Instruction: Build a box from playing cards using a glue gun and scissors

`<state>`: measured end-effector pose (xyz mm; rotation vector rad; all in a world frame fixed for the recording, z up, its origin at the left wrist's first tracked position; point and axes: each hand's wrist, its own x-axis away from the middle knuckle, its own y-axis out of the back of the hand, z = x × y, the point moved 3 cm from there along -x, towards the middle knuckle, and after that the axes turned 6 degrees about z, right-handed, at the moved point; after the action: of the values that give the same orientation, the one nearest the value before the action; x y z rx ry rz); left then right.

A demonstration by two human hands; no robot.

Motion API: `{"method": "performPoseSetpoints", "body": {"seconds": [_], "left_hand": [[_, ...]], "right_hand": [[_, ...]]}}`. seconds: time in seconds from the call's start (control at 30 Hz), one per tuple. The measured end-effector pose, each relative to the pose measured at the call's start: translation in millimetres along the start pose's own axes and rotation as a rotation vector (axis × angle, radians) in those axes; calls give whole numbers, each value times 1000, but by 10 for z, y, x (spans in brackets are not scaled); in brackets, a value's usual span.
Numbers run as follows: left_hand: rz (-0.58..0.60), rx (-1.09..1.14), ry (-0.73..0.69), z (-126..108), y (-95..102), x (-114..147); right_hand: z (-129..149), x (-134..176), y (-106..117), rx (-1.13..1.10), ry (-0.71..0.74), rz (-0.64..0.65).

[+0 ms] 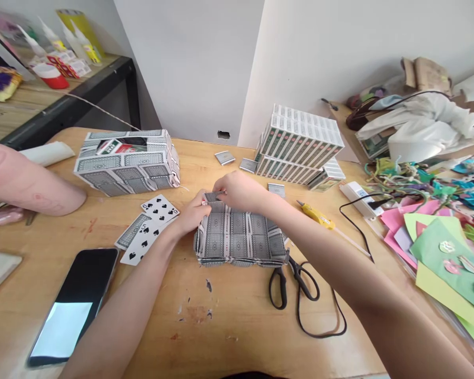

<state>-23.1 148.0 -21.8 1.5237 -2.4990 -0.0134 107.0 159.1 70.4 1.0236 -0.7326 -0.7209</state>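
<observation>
A box woven from folded playing cards (237,234) lies in front of me on the table, patterned card backs outward. My left hand (195,213) is closed on its back left corner, thumb on top. At the same corner my right hand (237,190) pinches a small folded playing card (212,197) against the box edge. Its fingertips are partly hidden behind the hand. Black-handled scissors (294,279) lie by the box's front right corner, their blades out of sight. Left of the box are loose playing cards (158,208), including spades.
A finished-looking card box (128,163) stands back left, stacked card packs (300,142) back right. Folded cards (225,157) lie between them. A yellow glue gun (318,215), power strip (361,199) and coloured paper (450,263) are right; a phone (75,305) and pink bottle (31,179) left.
</observation>
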Motion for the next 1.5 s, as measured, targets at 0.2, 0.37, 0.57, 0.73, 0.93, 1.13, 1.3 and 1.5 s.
{"method": "performPoseSetpoints", "body": {"seconds": [0.2, 0.37, 0.57, 0.73, 0.93, 1.13, 1.3, 1.5], "left_hand": [[-5, 15, -1, -12, -7, -2], [-1, 61, 10, 5, -15, -11], [-24, 128, -16, 1, -28, -16], [-30, 124, -34, 21, -21, -34], [-32, 140, -20, 21, -26, -26], [31, 159, 10, -35, -61, -24], [69, 194, -11, -30, -78, -46], [33, 179, -7, 19, -62, -61]], "right_hand": [[-20, -44, 28, -33, 66, -43], [-42, -62, -18, -88, 90, -88], [-54, -83, -17, -154, 76, -131], [-40, -99, -16, -155, 87, -128], [-102, -79, -62, -160, 80, -160], [-146, -80, -71, -146, 93, -167], [-126, -59, -69, -144, 78, -153], [-122, -15, -88, -268, -7, -192]]}}
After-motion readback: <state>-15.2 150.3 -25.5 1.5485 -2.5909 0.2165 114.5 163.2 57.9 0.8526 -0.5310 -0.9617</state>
